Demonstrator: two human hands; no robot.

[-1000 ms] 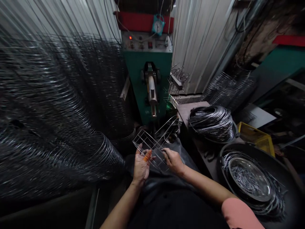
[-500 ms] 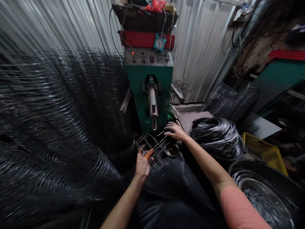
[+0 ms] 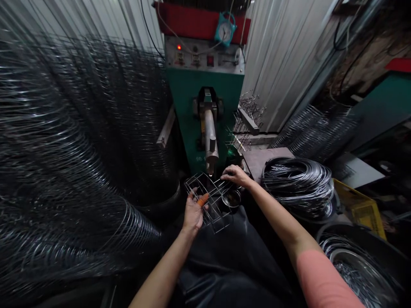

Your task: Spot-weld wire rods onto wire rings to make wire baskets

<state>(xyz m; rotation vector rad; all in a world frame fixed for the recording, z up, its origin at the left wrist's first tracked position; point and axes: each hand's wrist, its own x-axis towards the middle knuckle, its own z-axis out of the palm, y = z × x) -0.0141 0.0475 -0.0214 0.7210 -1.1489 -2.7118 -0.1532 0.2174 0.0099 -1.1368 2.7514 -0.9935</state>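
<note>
gripping wire rack (image 3: 214, 202): left hand (image 3: 193, 213) | right hand (image 3: 237, 176): grasp unclear

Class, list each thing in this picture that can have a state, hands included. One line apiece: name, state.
Left hand: closed on the wire frame
Wire frame: held, gridded
Right hand: fingers bent, near the frame's upper right; grip unclear
Indicator light: lit red
Clock: slightly tilted; time unclear
Wire bundle: coiled
Steel basin: uncovered, holding short wire pieces
Small bowl: uncovered; contents unclear
Wire rings: stacked
</note>
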